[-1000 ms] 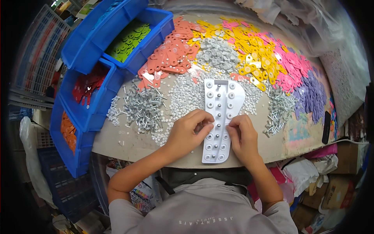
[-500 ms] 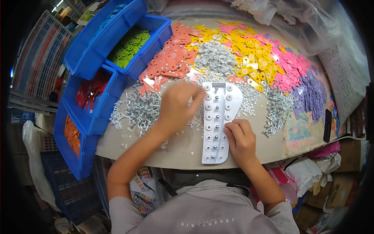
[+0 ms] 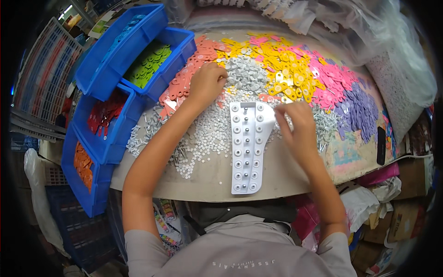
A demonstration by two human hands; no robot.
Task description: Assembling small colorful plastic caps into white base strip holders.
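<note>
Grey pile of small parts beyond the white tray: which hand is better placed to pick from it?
Left, probably: the left hand is beside the grey pile; the right hand is farther off, near the right side of the white tray.

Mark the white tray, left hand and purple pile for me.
White tray (image 3: pixel 267 123): head view, bare flared surface on its right side.
Left hand (image 3: pixel 207 83): head view, back of the hand.
Purple pile (image 3: pixel 358 113): head view, middle of the heap.

The tray (image 3: pixel 268 121) is white, the bins (image 3: pixel 176 59) blue.
</note>
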